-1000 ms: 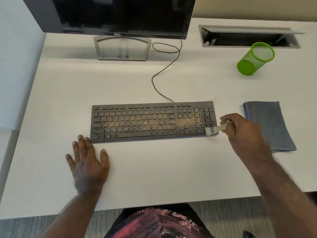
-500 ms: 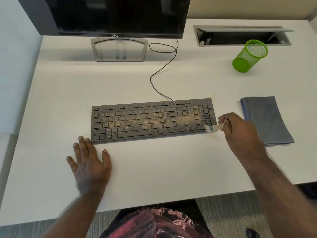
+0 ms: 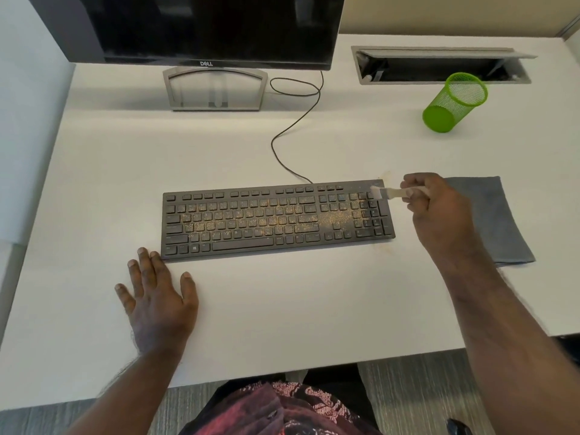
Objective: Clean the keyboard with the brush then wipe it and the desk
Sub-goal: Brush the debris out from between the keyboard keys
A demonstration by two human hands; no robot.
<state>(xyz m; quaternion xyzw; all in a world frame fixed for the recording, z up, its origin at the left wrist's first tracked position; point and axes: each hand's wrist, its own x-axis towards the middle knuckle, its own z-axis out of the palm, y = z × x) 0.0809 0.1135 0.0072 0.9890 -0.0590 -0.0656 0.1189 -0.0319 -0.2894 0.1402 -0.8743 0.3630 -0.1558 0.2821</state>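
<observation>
A black keyboard [image 3: 276, 219] lies in the middle of the white desk [image 3: 282, 309], speckled with yellowish dust over its middle keys and number pad. My right hand [image 3: 439, 208] grips a small pale brush [image 3: 392, 193] by its handle, and the bristles sit at the keyboard's far right corner. My left hand [image 3: 157, 299] rests flat on the desk, fingers spread, its fingertips at the keyboard's near left corner. A folded grey cloth [image 3: 499, 221] lies to the right, partly behind my right hand.
A monitor [image 3: 213, 29] on a silver stand [image 3: 215, 89] is at the back, with the keyboard cable [image 3: 292, 130] curling toward it. A green mesh cup [image 3: 452, 103] stands at the back right beside an open cable hatch [image 3: 439, 65]. A partition wall [image 3: 25, 120] runs along the left.
My right hand has carried the brush from the keyboard's near right corner up to its far right corner. The left hand stays flat on the desk.
</observation>
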